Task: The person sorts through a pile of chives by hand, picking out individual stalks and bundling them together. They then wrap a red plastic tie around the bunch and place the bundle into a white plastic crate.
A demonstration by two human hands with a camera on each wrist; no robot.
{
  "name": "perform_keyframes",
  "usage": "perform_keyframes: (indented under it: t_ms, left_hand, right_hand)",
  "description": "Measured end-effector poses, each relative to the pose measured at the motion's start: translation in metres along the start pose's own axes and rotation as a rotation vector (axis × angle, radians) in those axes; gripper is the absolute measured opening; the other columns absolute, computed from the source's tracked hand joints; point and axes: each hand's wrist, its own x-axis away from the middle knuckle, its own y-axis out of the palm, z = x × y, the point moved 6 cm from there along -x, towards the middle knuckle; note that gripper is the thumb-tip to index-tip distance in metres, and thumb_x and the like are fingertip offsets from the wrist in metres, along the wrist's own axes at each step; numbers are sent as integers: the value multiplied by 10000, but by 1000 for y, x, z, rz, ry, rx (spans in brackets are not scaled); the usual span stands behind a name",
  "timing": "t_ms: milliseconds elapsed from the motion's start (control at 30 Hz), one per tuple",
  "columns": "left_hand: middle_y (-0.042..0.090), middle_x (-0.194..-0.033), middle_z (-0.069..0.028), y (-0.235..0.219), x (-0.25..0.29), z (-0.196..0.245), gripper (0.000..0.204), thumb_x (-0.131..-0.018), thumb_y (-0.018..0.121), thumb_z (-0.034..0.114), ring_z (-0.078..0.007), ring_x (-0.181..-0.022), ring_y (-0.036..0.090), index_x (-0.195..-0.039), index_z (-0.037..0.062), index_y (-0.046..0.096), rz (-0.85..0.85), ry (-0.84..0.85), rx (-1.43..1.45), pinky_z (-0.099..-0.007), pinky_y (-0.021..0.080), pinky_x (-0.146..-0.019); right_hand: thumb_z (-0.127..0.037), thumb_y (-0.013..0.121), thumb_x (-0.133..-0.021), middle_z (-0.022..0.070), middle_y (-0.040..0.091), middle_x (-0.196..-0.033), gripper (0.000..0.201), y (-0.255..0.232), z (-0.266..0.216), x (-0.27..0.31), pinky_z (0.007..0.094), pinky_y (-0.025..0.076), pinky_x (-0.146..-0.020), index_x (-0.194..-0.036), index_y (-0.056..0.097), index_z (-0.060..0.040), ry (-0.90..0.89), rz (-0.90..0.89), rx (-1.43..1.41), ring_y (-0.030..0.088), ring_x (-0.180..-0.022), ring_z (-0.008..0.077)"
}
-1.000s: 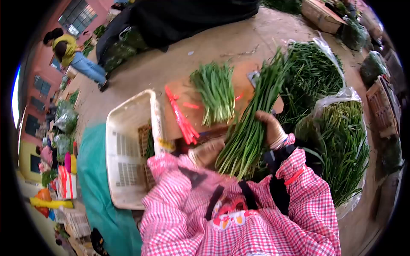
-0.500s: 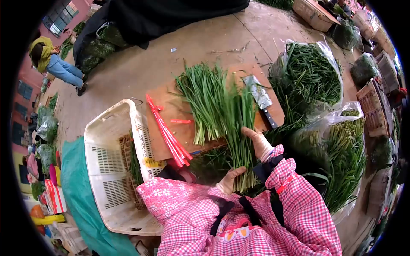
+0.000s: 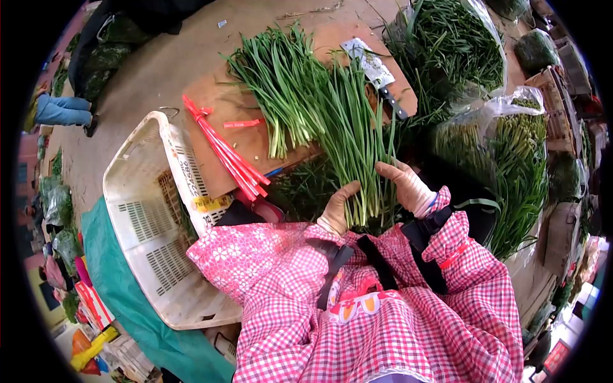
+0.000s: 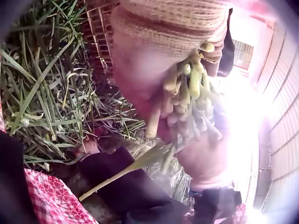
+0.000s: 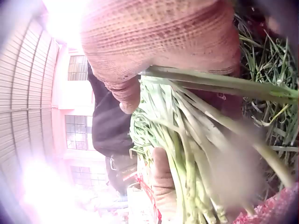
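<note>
A long bunch of garlic chives [image 3: 357,137] slants from the person's lap up over the near edge of the wooden board [image 3: 211,159]. The gloved left hand [image 3: 338,207] grips it low, round the pale stem ends [image 4: 191,100]. Higher on the other side, the gloved right hand [image 3: 405,184] holds stalks, some passing under its curled fingers in the right wrist view. Beside this bunch, a second pile of chives [image 3: 274,83] lies on the board, and their leaves overlap. Red tie strips [image 3: 227,153] lie at the board's left.
A cleaver [image 3: 373,67] lies at the board's right. White plastic crate [image 3: 143,210] stands on the left over a green sheet [image 3: 112,255]. Bags of greens [image 3: 447,57] stand on the right. Loose leaves [image 4: 46,84] lie below the hands.
The bunch has been brought upright between both hands, its tops now beside the pile on the board. The left hand has moved from beside the bunch onto its stem ends. The head view has shifted.
</note>
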Motion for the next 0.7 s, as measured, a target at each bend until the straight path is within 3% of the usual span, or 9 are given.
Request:
perform_keyframes:
  t_ms: [67,167,200,233,300,367,500,667,700]
  left_hand:
    - [658,-1128,-180,-2,2,1,421,-886,637,160,-314,-1014,656,-1259,-8,536,26,12,-40,-480,541,-900]
    - [674,-1074,-169,-8,-1,5,389,-874,651,140,-309,-935,679,-1217,-20,561,-51,-32,-10,-469,570,-833]
    - [678,-1060,-168,-7,2,5,383,-872,655,141,-308,-918,683,-1206,-25,567,8,-11,-9,-466,575,-820]
    - [682,-1046,-166,-4,5,6,377,-869,658,141,-307,-900,687,-1195,-29,573,67,13,-9,-463,579,-806]
    - [685,-1037,-165,-3,6,7,407,-855,677,163,-303,-882,690,-1197,-32,574,73,41,-31,-456,585,-777]
    - [686,-1045,-164,-12,4,7,464,-840,695,211,-296,-855,695,-1212,-36,568,67,41,-78,-441,595,-726]
    - [664,-1112,-175,-9,4,7,523,-821,708,228,-314,-956,674,-1242,-39,549,65,-6,-71,-488,564,-820]
    - [656,-1129,-185,-4,4,7,508,-834,688,232,-340,-996,658,-1249,-27,549,55,-29,-73,-508,545,-857]
    - [656,-1126,-190,-9,3,6,483,-848,672,216,-347,-1005,655,-1244,-32,550,27,-44,-41,-507,543,-865]
  right_hand:
    - [-202,649,-907,38,646,-1154,377,-10,13,-4,299,453,-920,-1238,591,-31,-43,105,39,586,-1053,155]
    - [-224,584,-946,46,648,-1157,349,-19,13,-21,306,457,-926,-1228,597,-20,-125,77,-65,594,-1047,158]
    - [-213,476,-996,57,649,-1142,337,-5,3,-17,342,462,-941,-1260,577,-29,-126,29,-142,599,-1033,188]
    - [-223,455,-1004,60,650,-1136,351,-6,1,-19,358,467,-944,-1261,572,-15,-54,120,-208,602,-1034,193]
    - [-222,454,-1005,56,655,-1093,323,-2,-6,-17,375,484,-929,-1215,587,-15,48,238,-278,612,-1002,202]
    - [-202,465,-995,53,652,-1061,296,-10,-2,-40,378,508,-883,-1205,585,-31,37,127,-400,620,-965,204]
    - [-186,488,-980,31,634,-966,251,-13,-17,-59,369,522,-817,-1161,602,-55,-43,43,-462,600,-854,183]
    - [-212,528,-966,33,637,-952,172,-35,-5,-105,346,512,-802,-969,634,-77,26,209,-537,592,-825,186]
    - [-220,552,-954,35,653,-988,200,-16,-15,-88,336,506,-820,-1039,642,-63,46,222,-500,610,-878,179]
